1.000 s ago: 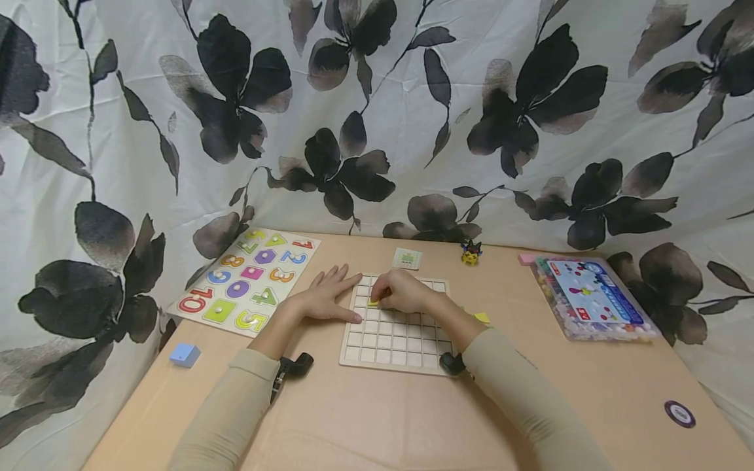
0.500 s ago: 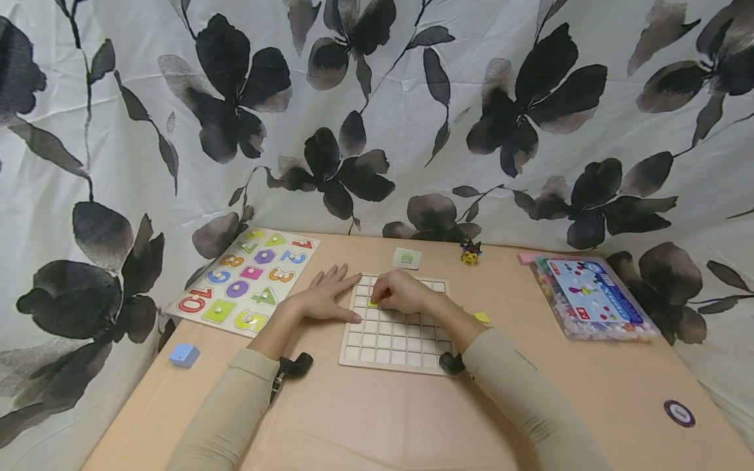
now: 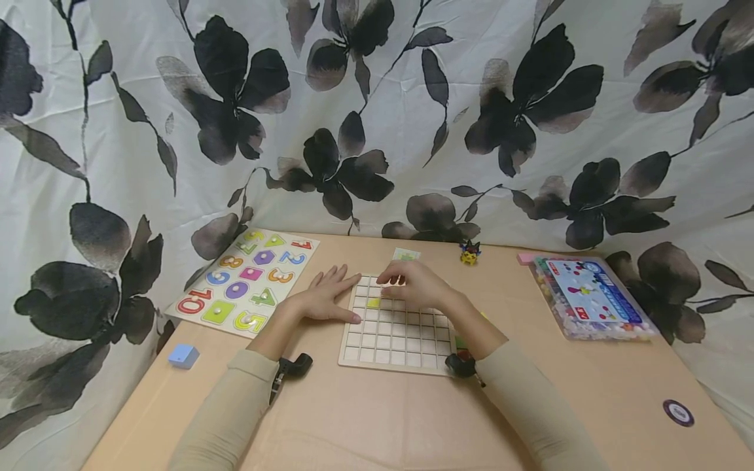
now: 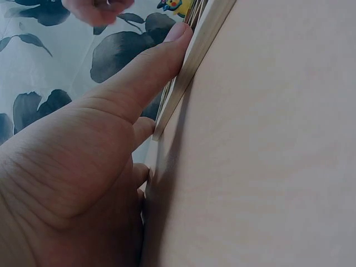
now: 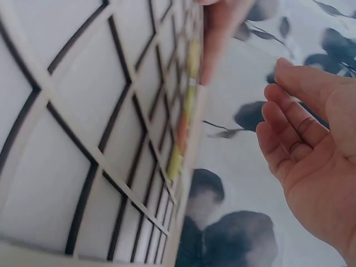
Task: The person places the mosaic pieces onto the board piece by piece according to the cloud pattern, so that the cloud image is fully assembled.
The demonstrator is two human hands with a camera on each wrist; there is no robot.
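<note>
A wooden grid board with white square cells lies in front of me. My left hand rests at its left edge, fingers spread, the thumb against the frame in the left wrist view. One yellow square tile sits in a cell near the upper left. Just right of that tile my right hand hovers over the board, fingers loosely bent; in the right wrist view nothing shows between its fingers. Yellow and orange pieces line the far side of the board there.
Behind the board lies a small pattern card, partly covered by my right hand. A yellow figurine stands at the back. A number puzzle board and blue block lie left; a bead box and round disc right.
My right hand has let go of the yellow tile and lifted away to the right, uncovering it in its cell. The left hand has stayed in place.
</note>
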